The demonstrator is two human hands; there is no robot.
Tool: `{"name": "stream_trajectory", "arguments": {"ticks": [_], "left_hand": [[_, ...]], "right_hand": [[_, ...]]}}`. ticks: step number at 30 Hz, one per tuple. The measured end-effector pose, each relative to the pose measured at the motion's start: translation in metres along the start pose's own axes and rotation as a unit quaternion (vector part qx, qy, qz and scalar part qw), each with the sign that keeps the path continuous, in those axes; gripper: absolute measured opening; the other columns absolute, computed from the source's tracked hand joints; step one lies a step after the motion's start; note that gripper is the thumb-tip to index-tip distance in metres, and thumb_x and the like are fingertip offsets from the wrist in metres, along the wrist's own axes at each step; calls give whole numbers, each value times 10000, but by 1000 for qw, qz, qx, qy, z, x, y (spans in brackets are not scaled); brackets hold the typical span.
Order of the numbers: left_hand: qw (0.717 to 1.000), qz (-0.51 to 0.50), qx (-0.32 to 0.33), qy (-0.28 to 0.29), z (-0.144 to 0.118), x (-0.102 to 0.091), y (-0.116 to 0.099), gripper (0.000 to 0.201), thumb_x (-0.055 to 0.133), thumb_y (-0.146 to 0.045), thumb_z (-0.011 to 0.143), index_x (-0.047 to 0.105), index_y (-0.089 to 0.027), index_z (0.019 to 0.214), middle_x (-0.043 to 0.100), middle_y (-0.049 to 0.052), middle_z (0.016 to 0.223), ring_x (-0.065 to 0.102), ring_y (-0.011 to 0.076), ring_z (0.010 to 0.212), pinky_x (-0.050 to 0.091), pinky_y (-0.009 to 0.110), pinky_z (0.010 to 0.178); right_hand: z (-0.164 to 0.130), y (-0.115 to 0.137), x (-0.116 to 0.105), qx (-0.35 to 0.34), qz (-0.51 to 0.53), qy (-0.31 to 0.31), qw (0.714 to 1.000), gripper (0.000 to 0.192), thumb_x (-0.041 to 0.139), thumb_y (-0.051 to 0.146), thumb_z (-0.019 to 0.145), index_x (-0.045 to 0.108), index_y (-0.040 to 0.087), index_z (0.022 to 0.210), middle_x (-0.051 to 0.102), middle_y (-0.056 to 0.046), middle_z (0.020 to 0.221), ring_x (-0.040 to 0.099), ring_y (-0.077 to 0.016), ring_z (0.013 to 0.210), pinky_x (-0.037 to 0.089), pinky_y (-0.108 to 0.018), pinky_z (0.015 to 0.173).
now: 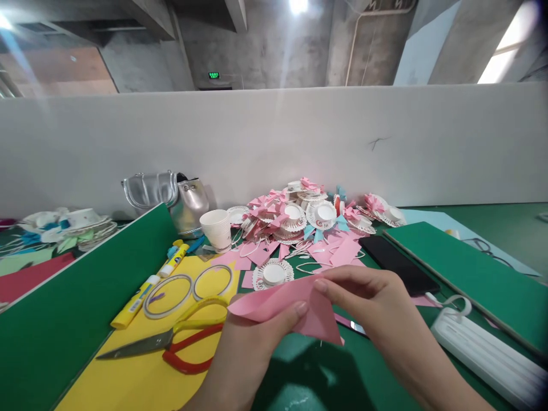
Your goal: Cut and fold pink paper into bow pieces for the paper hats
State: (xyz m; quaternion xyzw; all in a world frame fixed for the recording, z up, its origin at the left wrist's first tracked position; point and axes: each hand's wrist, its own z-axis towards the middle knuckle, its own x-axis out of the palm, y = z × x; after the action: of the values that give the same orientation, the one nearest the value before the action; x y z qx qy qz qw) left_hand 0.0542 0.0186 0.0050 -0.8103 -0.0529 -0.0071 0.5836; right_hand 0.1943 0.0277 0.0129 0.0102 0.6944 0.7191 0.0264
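Both my hands hold one folded pink paper piece (286, 305) above the green table. My left hand (250, 342) pinches its lower left edge with the thumb on top. My right hand (377, 302) grips its upper right corner with the fingertips. Just beyond the paper lies a white paper-cup hat with a cut fringe (273, 274). A pile of similar hats with pink and blue bows (308, 214) sits farther back, with pink paper scraps (338, 251) in front of it.
Scissors with red and yellow handles (180, 339), two tape rings (168, 295), and glue sticks (135, 302) lie on yellow paper (128, 382) at left. A white cup (216, 228), silver bag (171, 197), black phone (398, 264), white power strip (488, 357) and green boards (471, 274) surround the work spot.
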Motion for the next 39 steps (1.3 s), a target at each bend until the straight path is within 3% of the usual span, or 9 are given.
{"name": "stream_trajectory", "arguments": {"ticks": [7, 17, 22, 30, 35, 39], "left_hand": [[1000, -2, 1, -6, -1, 1, 0, 282, 723, -306, 542, 684, -166, 784, 704, 46, 746, 632, 251, 719, 508, 311, 597], [998, 45, 10, 37, 1, -5, -2, 284, 714, -326, 568, 683, -171, 803, 704, 52, 817, 628, 261, 786, 504, 319, 655], [998, 51, -5, 39, 1, -5, -4, 281, 711, -332, 573, 691, -167, 799, 707, 61, 822, 637, 257, 760, 505, 323, 645], [996, 64, 34, 47, 8, -7, 0, 282, 708, -311, 592, 682, -171, 835, 694, 69, 888, 627, 239, 780, 492, 317, 678], [990, 5, 30, 135, 32, -10, 2, 172, 697, -262, 611, 664, -110, 683, 661, 55, 656, 593, 166, 627, 471, 260, 603], [993, 30, 86, 80, 46, -15, 4, 182, 699, -283, 596, 631, -115, 586, 589, 5, 560, 510, 111, 534, 407, 211, 524]], "right_hand": [[0, 0, -2, -10, -7, 0, 1000, 33, 673, 223, 625, 696, 203, 613, 707, 3, 644, 634, -130, 624, 504, -153, 554], [0, -1, -4, 4, -12, 19, 1000, 73, 676, 259, 619, 705, 195, 640, 710, -19, 664, 642, -163, 649, 511, -203, 562], [0, -1, -2, 12, -18, -3, 1000, 59, 675, 252, 619, 703, 200, 625, 710, -9, 647, 637, -146, 632, 502, -185, 553], [2, -6, -3, 16, -16, 4, 1000, 70, 665, 256, 622, 694, 193, 629, 700, -17, 654, 629, -154, 634, 493, -213, 560], [11, -21, -3, 17, -11, 5, 1000, 109, 645, 254, 635, 653, 174, 561, 621, 9, 525, 563, -116, 531, 451, -202, 507], [17, -33, -4, 18, -8, 19, 1000, 147, 659, 277, 605, 639, 162, 516, 609, -2, 489, 537, -117, 486, 434, -218, 482]]}}
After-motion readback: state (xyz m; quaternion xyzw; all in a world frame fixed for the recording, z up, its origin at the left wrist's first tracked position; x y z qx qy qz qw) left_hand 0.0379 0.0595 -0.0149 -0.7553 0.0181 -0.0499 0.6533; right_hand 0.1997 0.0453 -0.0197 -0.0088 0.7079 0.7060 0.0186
